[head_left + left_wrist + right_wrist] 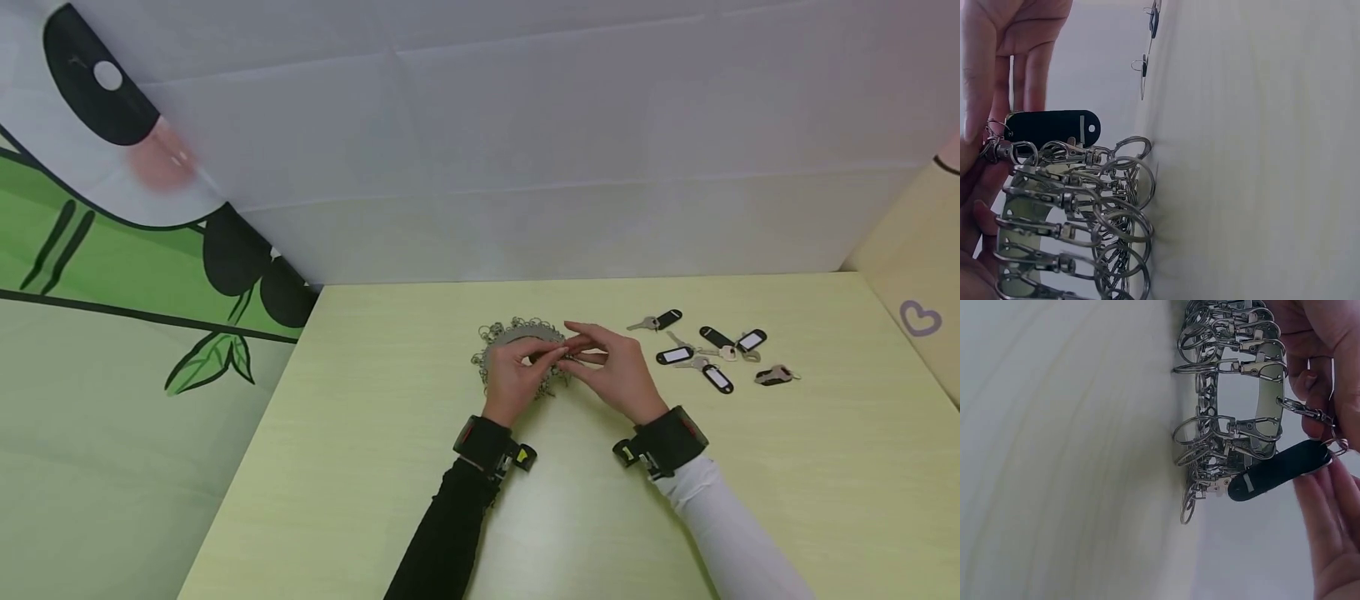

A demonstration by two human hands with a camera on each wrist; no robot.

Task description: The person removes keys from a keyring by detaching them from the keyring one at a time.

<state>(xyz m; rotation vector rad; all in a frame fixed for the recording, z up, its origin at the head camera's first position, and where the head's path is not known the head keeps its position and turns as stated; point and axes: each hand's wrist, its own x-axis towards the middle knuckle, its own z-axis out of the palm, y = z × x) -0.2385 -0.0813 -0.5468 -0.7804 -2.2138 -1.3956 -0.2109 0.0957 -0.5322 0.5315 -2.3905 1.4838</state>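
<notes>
A pale round hanger (516,332) lies under my hands, its rim lined with several metal swivel clasps (1054,195) ending in split rings (1199,367). My left hand (516,379) pinches one of these clasps (1302,409) at its ring end. My right hand (621,377) meets it fingertip to fingertip and pinches the small ring of a black key tag (1282,470). That tag (1054,127) hangs beside the clasps, its ring close against the clasp's ring. Fingers partly cover the spot where the rings meet, so I cannot tell whether they are linked.
Right of my hands, several keys with black tags lie loosely on the pale table (375,433): one key tag (667,318) at the back, another (717,380) nearer, and a folded key and tag (775,375) farthest right. A white cloth wall (555,167) stands behind.
</notes>
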